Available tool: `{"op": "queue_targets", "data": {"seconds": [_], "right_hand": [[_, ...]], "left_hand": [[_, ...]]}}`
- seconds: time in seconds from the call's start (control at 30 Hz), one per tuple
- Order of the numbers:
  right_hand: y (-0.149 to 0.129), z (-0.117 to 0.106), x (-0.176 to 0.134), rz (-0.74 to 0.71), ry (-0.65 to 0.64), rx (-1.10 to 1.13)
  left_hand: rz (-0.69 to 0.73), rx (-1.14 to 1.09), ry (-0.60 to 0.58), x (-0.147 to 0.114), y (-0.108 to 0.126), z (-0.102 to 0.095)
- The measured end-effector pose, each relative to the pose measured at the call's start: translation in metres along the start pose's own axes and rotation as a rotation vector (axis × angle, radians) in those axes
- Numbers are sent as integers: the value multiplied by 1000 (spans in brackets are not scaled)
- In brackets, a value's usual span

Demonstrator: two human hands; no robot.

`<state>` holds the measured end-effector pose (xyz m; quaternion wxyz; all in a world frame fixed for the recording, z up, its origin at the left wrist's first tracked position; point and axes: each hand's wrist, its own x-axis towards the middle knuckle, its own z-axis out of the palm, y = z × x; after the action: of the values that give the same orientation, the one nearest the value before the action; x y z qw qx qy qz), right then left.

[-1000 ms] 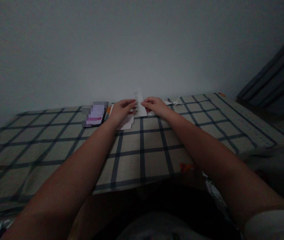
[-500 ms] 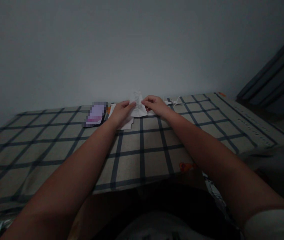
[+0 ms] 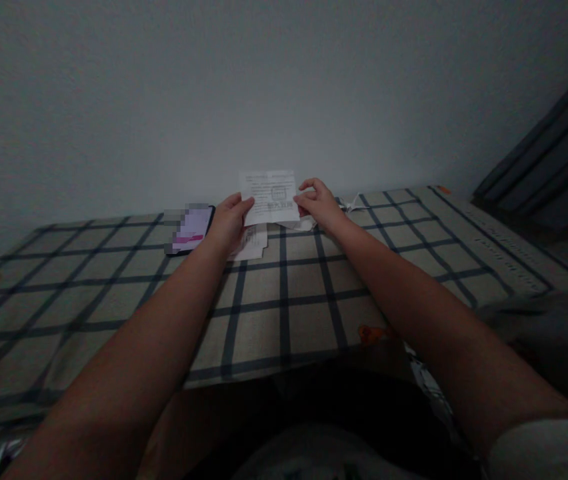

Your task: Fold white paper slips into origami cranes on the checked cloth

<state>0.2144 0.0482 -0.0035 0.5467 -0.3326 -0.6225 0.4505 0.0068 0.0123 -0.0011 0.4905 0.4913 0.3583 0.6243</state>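
- Looks like a room in a home
- Checked cloth [image 3: 309, 293] with orange motifs [image 3: 373, 334] and printed lettering [image 3: 509, 250] covers the table
- Plain, pale wall [image 3: 264, 87] right behind it
- Dark, curtain-like folded fabric [image 3: 554, 143] at the right

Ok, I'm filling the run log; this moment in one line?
left hand: grips printed sheet | right hand: at sheet's right edge | papers: on checked cloth | phone: left of left hand
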Motion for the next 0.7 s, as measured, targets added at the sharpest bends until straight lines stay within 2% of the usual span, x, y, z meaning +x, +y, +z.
{"op": "queue_targets", "data": {"seconds": [0.2,0.37,0.47,0.7], "right_hand": [[-2,-1,1,6,-29,-74],[-5,0,-2,48,-65,-146],[-3,-1,-2,28,-87,-154],[3,-4,3,17,-12,-90]], "left_hand": [[-72,41,25,0,4,0],[-87,2,-31,0,5,-2],[-102,-13,-22,0,7,-4],[-101,35,-41,-2,11,-2]]}}
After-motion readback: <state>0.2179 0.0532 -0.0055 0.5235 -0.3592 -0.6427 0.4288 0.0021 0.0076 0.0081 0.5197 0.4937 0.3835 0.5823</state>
